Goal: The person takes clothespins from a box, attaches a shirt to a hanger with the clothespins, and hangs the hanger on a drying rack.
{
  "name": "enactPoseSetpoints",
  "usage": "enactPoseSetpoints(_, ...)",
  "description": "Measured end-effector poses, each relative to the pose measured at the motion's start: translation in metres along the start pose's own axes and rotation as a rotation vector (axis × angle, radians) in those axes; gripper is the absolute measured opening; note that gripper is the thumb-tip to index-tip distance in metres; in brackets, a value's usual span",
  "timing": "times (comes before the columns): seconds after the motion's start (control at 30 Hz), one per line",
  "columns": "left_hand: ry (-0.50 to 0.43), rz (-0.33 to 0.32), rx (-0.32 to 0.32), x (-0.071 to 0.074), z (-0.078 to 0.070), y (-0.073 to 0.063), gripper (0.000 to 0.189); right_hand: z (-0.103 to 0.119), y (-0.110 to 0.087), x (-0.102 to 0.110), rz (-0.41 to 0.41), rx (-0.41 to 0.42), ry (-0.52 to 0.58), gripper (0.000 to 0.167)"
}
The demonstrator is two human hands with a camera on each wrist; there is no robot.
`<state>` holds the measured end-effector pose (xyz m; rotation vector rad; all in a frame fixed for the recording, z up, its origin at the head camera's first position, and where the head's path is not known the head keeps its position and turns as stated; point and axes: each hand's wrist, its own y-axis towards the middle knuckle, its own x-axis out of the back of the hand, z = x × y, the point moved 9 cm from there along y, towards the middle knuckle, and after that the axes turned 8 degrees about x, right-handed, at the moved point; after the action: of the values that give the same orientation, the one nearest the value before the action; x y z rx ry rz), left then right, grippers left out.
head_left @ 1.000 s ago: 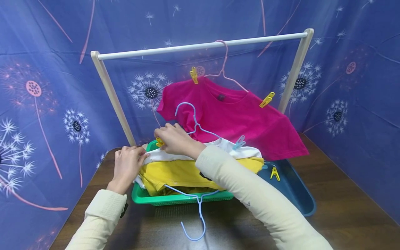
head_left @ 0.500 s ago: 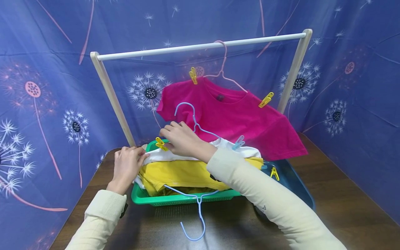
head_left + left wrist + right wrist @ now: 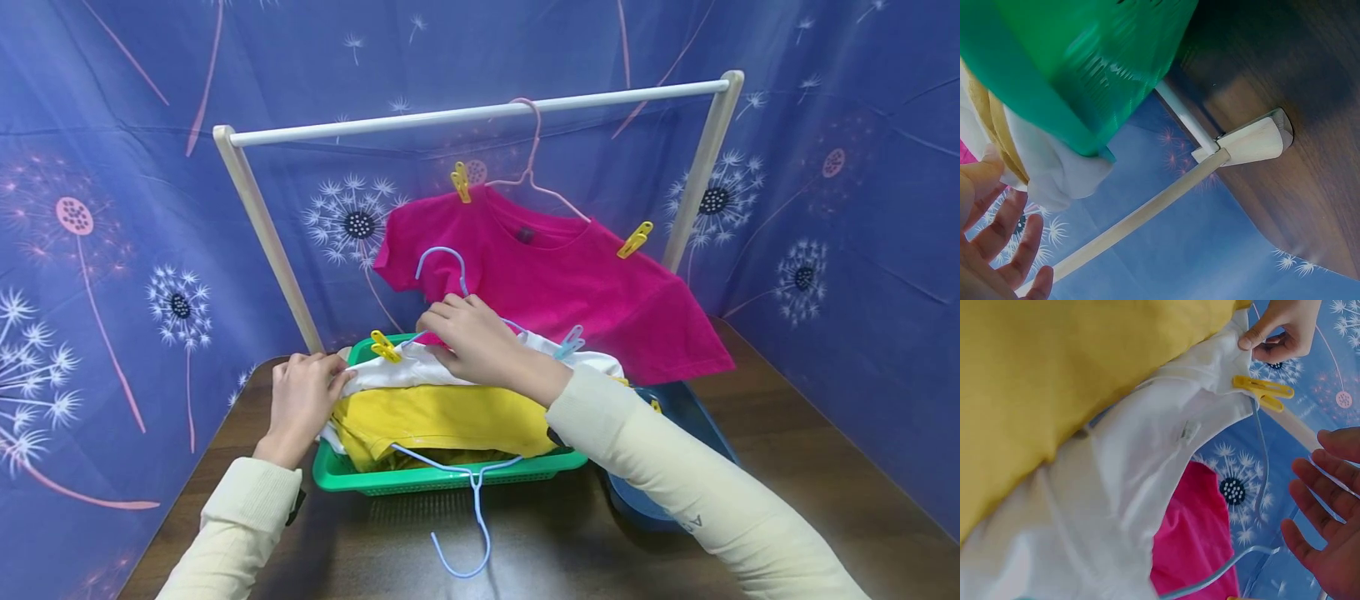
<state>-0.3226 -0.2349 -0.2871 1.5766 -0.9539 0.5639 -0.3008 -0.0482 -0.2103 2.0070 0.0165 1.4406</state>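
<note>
"News?"
"Right grip [image 3: 480, 343] has moved off the yellow clip [image 3: 386, 347]: fingers loose, empty. Left grip [image 3: 302, 402] pinches the white shirt [image 3: 408, 369] over the green basket [image 3: 450, 480]. Blue clip [image 3: 571, 342] opposite, so I judge its shoulders secured."

Person, long-sleeved top, pale cream. Left sleeve [image 3: 225, 560] and right sleeve [image 3: 720, 492] same plain knit-look fabric, lightly wrinkled. Left cuff [image 3: 251, 497] and right cuff [image 3: 596, 414] wide, ribbed, same cream. Small dark lettering [image 3: 690, 523] on right forearm, partly legible, one "A". Black wrist piece [image 3: 296, 507] peeks from under left cuff, another under right, details hidden. Left grip [image 3: 303, 402], right grip [image 3: 477, 340]: bare hands.
</note>
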Motion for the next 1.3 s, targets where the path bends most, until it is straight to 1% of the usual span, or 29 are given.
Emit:
enactPoseSetpoints(0.13,0.0,-0.005,-0.002,0.0,0.0,0.0,0.015,-0.008,-0.014,0.007,-0.037,-0.008,0.012,0.024)
enactPoseSetpoints(0.3,-0.003,-0.008,-0.003,0.001,-0.001,-0.001,0.015,-0.022,-0.032,0.019,-0.086,-0.038,0.025,0.021)
enactPoseSetpoints(0.47,-0.004,-0.001,0.0,-0.001,0.0,-0.001,0.015,-0.038,-0.053,0.028,-0.096,-0.099,0.035,0.025)
enactPoseSetpoints(0.63,-0.003,0.007,0.005,0.0,0.0,-0.001,0.016,-0.056,-0.074,0.031,-0.097,-0.174,0.045,0.033)
enactPoseSetpoints(0.93,-0.001,0.006,0.004,0.001,-0.001,-0.001,0.016,-0.09,-0.117,0.028,-0.04,-0.348,0.084,0.048)
enactPoseSetpoints(1.13,0.006,0.007,0.005,0.001,-0.001,-0.001,0.016,-0.106,-0.141,0.027,-0.027,-0.429,0.124,0.053)
enactPoseSetpoints(1.3,0.01,0.014,0.01,0.0,0.0,-0.001,0.015,-0.114,-0.156,0.022,0.006,-0.48,0.146,0.053)
